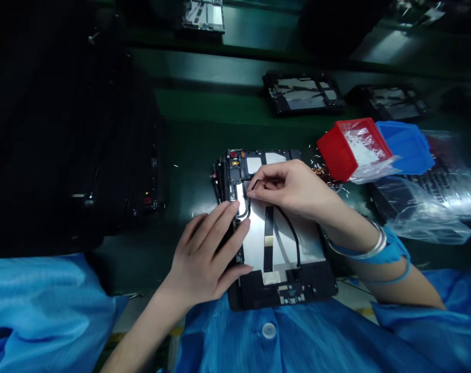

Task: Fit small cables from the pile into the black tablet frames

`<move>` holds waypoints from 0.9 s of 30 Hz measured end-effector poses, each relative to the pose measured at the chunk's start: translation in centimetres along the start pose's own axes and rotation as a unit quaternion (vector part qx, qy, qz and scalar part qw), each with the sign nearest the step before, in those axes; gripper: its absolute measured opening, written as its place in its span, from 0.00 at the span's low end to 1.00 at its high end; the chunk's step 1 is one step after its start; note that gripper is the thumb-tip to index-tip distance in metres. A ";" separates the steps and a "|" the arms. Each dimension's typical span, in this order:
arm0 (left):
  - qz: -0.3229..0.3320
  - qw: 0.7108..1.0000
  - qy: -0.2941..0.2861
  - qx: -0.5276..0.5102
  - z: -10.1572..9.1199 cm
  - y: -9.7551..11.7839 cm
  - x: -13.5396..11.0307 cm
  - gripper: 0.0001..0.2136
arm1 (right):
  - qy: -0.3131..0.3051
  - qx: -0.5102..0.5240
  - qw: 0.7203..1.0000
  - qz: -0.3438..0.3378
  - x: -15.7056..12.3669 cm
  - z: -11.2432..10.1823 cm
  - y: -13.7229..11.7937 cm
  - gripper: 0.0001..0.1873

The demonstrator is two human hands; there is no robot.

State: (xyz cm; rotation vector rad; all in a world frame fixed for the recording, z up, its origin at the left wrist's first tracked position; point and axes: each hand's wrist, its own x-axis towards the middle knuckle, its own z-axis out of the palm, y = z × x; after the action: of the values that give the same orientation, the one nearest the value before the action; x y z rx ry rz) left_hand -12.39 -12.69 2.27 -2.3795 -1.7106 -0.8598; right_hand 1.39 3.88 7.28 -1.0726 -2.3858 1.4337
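In front of me lies an open tablet (254, 248) with its inner parts showing, on top of what looks like another one. My right hand (290, 186) pinches a thin black cable (295, 233) above the tablet's upper middle. That cable curves down to the lower part of the tablet, and a bent stretch of black cable also lies near the left edge. My left hand (212, 254) is spread with its fingertips on the tablet's left side. A flat black ribbon cable (268, 238) runs down the bright metal plate. My right fingers partly hide the cable's end.
To the right stand a red bin (336, 147) with small white pieces in a plastic bag and a blue bin (406, 147). Small scattered parts lie beside them. More open tablets (303, 93) rest farther back. Dark stacked units (142, 155) rise at left, near a blue sleeve (45, 311).
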 end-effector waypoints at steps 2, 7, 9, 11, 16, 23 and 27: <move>0.006 1.000 -0.021 0.001 0.2 -0.2 0.4 0.23 | -0.001 -0.007 1.000 -0.004 0.1 0.0 0.1 0.05; 0.007 0.999 -0.046 0.009 0.5 -0.6 0.6 0.24 | 0.018 -0.058 0.998 -0.018 0.0 0.1 0.1 0.04; 0.007 0.999 -0.048 0.011 0.5 -0.7 0.5 0.25 | 0.023 -0.076 0.997 -0.013 0.0 0.2 0.0 0.03; 0.009 0.999 -0.048 0.011 0.5 -0.7 0.4 0.25 | 0.028 -0.090 0.996 -0.005 0.1 0.3 -0.1 0.03; 0.024 0.998 -0.054 -0.002 0.3 -0.8 0.7 0.26 | 0.028 -0.111 0.993 0.001 0.2 0.4 -0.2 0.04; 0.057 0.995 -0.074 -0.023 -0.2 -1.2 1.4 0.23 | 0.031 -0.113 0.993 0.011 0.1 0.4 -0.2 0.03; 0.060 0.996 -0.067 -0.025 -0.2 -1.2 1.6 0.22 | 0.043 -0.046 0.998 -0.003 0.2 0.5 0.3 0.04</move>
State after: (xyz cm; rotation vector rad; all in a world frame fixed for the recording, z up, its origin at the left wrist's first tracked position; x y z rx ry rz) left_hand -13.23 -10.99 2.91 -2.5963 -1.5868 -0.7509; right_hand 1.13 3.75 6.71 -1.1241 -2.4135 1.2592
